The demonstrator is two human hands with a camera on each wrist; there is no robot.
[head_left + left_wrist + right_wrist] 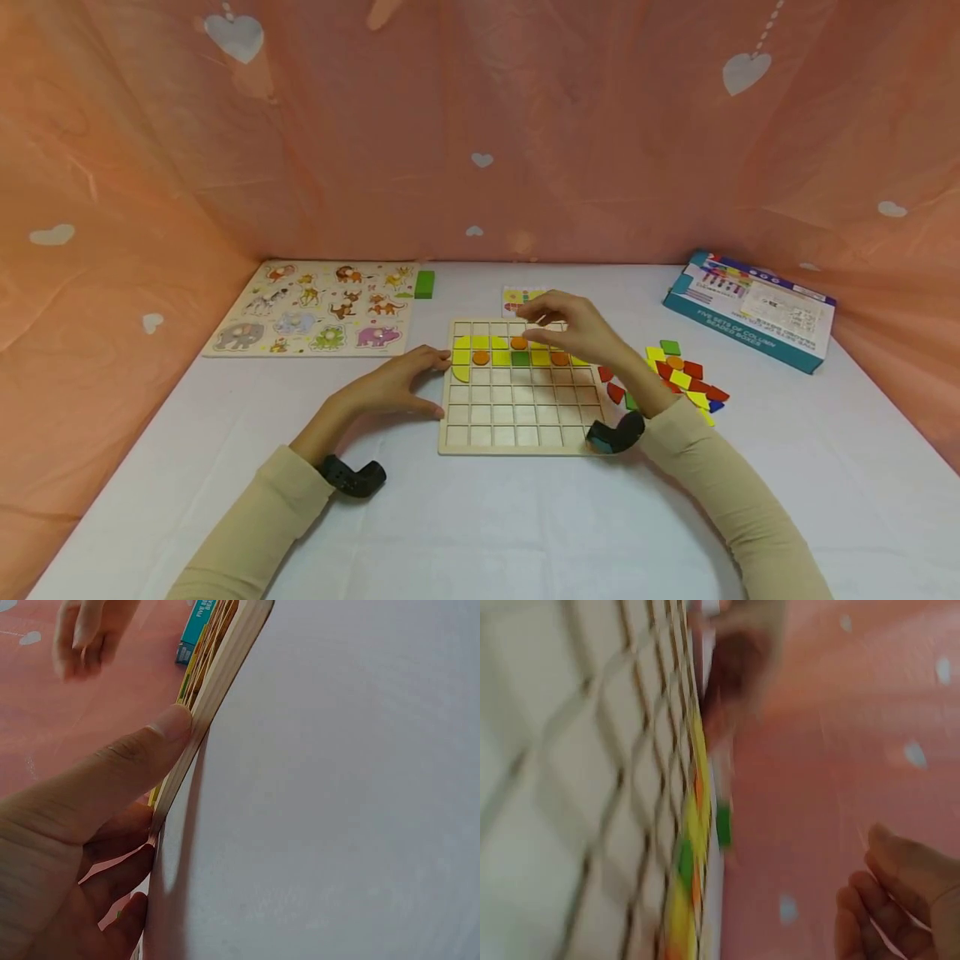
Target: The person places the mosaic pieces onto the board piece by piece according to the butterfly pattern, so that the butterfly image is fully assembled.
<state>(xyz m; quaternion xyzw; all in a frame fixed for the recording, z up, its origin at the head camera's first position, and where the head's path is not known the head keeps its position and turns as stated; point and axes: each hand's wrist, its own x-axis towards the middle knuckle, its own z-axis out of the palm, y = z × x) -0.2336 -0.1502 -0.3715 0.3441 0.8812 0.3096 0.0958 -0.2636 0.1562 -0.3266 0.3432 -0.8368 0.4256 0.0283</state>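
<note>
A wooden grid board (525,412) lies flat on the white table. Yellow pieces (461,358), orange discs (481,357) and a green square (520,358) fill cells in its upper rows. My left hand (393,383) rests against the board's left edge, and its thumb (139,754) touches the rim in the left wrist view. Above the upper right of the board hovers my right hand (577,329), fingers loosely bent. Nothing shows between its fingertips in the right wrist view (900,900). Part of the upper rows is hidden under this hand. A small pattern card (517,296) lies behind the board.
To the right lies a pile of loose coloured pieces (681,379), partly behind the right forearm. A teal box (750,308) stands at the back right. At the back left are an animal peg puzzle (315,312) and a green block (424,284). Pink curtains (480,108) enclose the table.
</note>
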